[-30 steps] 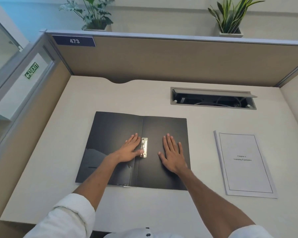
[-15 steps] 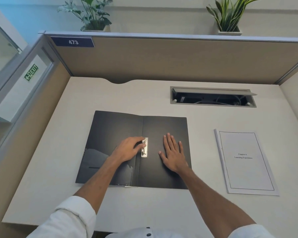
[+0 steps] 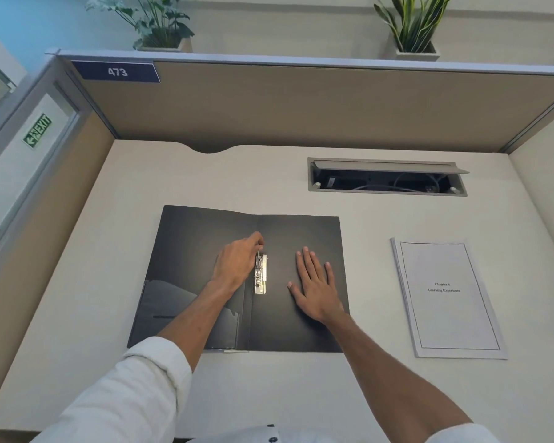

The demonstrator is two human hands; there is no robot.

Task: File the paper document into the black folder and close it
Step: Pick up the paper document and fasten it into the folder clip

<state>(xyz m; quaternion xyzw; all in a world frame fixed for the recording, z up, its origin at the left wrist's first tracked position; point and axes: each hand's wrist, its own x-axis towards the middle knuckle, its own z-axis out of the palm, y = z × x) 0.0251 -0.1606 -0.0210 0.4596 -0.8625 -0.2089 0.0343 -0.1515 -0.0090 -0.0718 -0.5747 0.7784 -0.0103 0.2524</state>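
Beige cubicle partitions wall off a pale desk (image 3: pixel 237 388), with two potted plants on the ledge behind, one at eleven o'clock (image 3: pixel 154 24) and one at one o'clock (image 3: pixel 410 27), and a blue tag reading 473 (image 3: pixel 117 71) on the back panel. An open cable hatch (image 3: pixel 387 177) sits in the desk at one o'clock.

At the centre of the desk the black folder (image 3: pixel 301 231) lies spread flat, both covers down, with a metal lever clip (image 3: pixel 260 274) fixed just right of its spine. The left hand (image 3: pixel 237 262) is curled over the twelve o'clock end of the clip, fingertips pinching what looks like its lever; whether the clamp bar is up or down cannot be told from here. The right hand (image 3: pixel 315 287) lies flat with fingers spread on the right-hand cover, pressing it to the desk and gripping nothing.

The paper document (image 3: pixel 448 298), a stapled or bound sheaf with a framed title page, rests at three o'clock, well apart from the folder and touched by neither hand.

The step in hand seems to be opening the clip, so the filing proper is not yet begun. The next move likely calls for the lever to be raised fully, then for the right hand to fetch the document, slide its left edge under the clamp, press it shut, and swing the left cover over.
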